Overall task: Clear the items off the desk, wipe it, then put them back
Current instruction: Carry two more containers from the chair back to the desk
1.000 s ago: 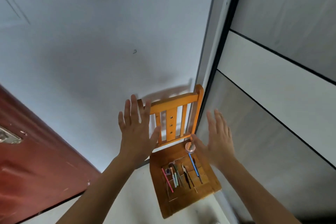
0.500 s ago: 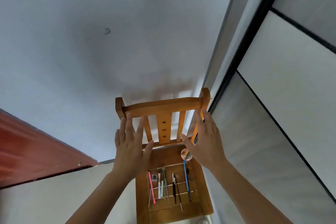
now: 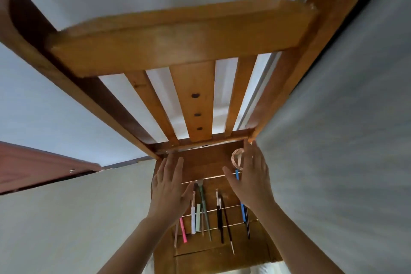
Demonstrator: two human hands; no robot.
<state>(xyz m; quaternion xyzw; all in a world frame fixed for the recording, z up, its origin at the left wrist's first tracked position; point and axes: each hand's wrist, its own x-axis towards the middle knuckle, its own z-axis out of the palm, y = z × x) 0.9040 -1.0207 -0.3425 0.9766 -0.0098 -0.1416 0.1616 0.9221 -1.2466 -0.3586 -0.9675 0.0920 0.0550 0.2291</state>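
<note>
Retrieval step judged in hand: left hand (image 3: 170, 187) and right hand (image 3: 251, 179), spread and grasping nothing, hover over pens (image 3: 206, 213) on the chair seat (image 3: 206, 162); next move requires gathering them.

1. Chair (image 3: 178, 38): orange-brown wood with a smooth, semi-gloss varnish; faint grain shows on the top rail.
2. Seat slats (image 3: 204, 162), beyond the left fingertips (image 3: 175, 160): the same varnished wood, darker in tone.
3. Ring (image 3: 236, 158), touching the right fingers (image 3: 251, 158): clear, glossy, plastic-like.
4. Pens and brushes (image 3: 209, 216), between the two thumbs and nearer the wrists: smooth coloured barrels; material cannot be told.
5. Wall (image 3: 66, 100): matt, plain white.
</note>
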